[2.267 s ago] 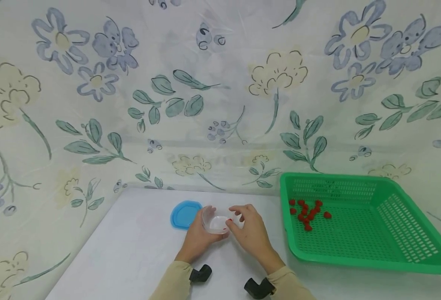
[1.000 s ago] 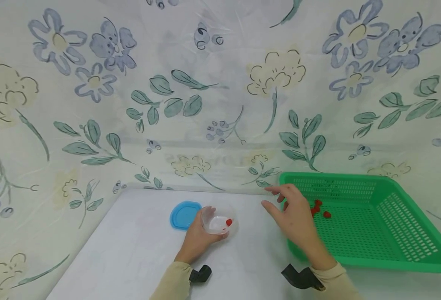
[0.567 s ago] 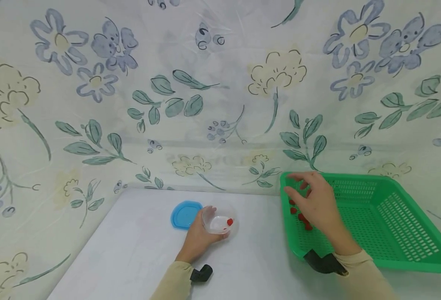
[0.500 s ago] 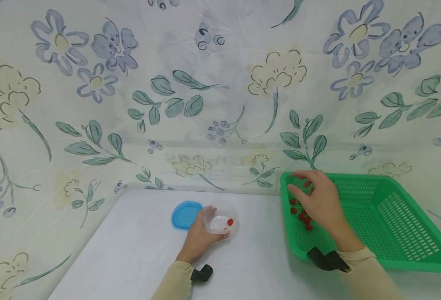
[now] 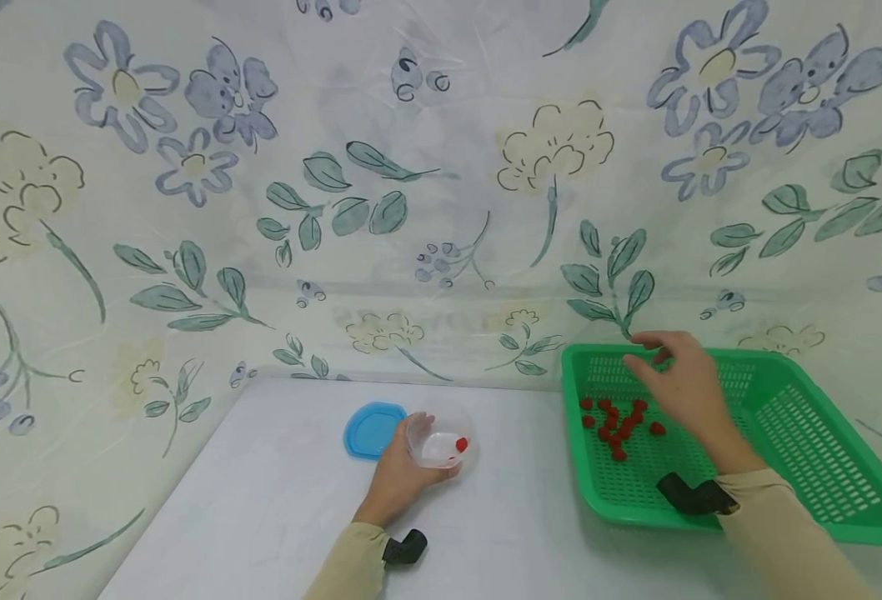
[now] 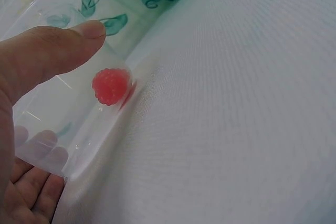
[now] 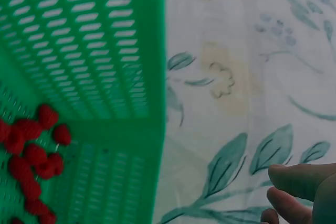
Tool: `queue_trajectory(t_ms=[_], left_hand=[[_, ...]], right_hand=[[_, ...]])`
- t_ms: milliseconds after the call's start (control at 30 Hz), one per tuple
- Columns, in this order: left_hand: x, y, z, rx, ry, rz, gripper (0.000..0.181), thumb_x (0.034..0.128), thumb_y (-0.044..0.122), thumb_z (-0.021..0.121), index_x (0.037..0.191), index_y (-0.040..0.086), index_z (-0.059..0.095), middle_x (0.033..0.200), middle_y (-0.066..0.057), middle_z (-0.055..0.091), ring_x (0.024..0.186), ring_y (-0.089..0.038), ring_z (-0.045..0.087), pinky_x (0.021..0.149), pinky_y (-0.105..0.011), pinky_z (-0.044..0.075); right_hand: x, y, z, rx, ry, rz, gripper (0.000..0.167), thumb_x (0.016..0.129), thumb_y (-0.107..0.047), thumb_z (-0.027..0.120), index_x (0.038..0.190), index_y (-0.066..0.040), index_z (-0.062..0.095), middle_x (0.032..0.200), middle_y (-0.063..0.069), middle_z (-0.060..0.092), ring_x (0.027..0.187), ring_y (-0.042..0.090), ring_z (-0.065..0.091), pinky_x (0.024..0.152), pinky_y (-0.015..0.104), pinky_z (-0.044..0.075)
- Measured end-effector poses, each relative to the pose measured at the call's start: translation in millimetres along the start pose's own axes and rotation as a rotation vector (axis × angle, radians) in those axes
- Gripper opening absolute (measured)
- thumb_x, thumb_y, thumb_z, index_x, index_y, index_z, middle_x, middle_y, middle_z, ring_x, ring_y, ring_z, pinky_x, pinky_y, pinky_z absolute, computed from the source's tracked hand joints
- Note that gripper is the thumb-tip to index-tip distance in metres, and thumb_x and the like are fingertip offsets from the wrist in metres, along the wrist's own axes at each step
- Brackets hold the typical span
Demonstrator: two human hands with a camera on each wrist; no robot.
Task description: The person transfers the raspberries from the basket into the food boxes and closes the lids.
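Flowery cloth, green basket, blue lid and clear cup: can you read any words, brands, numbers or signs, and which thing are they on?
Nothing here can be read.
Flowery cloth: faint letter-like marks low down, too faint to read.
Green basket: no writing seen.
Blue lid: none seen.
Clear cup: none seen.

The left hand (image 5: 399, 472) hides part of the blue lid (image 5: 370, 431).

White tabletop (image 5: 261, 500), clear cup (image 5: 433, 450) on or just above it, blue lid (image 5: 370, 432) at left, green basket (image 5: 628, 487) right
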State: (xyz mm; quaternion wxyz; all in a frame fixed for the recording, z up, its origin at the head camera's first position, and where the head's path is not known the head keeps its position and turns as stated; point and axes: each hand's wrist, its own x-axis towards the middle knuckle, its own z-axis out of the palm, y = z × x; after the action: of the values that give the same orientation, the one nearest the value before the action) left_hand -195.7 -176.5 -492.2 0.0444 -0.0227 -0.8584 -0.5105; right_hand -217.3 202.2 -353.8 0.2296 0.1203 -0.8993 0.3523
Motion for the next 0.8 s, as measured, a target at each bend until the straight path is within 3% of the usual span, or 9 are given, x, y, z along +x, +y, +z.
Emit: queue_trajectory(t_ms=[300, 567, 800], left_hand=[[-0.1, 1.1, 0.2, 0.013, 0.0, -0.001, 0.096, 0.0682, 0.039, 0.094, 0.144, 0.012, 0.042, 0.142, -0.002, 0.057, 0.134, -0.029, 0.047, 0.11, -0.056, 0.04], [-0.3, 0.8, 1.0, 0.01, -0.002, -0.014, 0.097, 0.068, 0.039, 0.094, 0.145, 0.012, 0.042, 0.142, -0.002, 0.056, 0.135, -0.029, 0.046, 0.111, -0.057, 0.038], [-0.2, 1.2, 0.8, 0.023, 0.007, -0.014, 0.096, 0.0686, 0.04, 0.093, 0.145, 0.012, 0.042, 0.142, -0.001, 0.056, 0.135, -0.029, 0.047, 0.11, -0.056, 0.039]], right_hand=[[5.5, 38, -8, -0.026, -0.041, -0.034, 0.03, 0.096, -0.015, 0.069, 0.12, 0.004, 0.067, 0.113, 0.027, 0.06, 0.092, 0.038, 0.059, 0.066, 0.044, 0.046], [7.5, 68, -16, -0.039, -0.19, -0.04, 0.035, 0.098, -0.019, 0.067, 0.124, 0.003, 0.064, 0.118, 0.025, 0.061, 0.094, 0.033, 0.058, 0.066, 0.041, 0.047], [11.6, 80, -21, -0.043, -0.355, 0.022, 0.041, 0.098, -0.023, 0.067, 0.128, 0.004, 0.062, 0.112, 0.021, 0.065, 0.092, 0.029, 0.059, 0.064, 0.038, 0.048]])
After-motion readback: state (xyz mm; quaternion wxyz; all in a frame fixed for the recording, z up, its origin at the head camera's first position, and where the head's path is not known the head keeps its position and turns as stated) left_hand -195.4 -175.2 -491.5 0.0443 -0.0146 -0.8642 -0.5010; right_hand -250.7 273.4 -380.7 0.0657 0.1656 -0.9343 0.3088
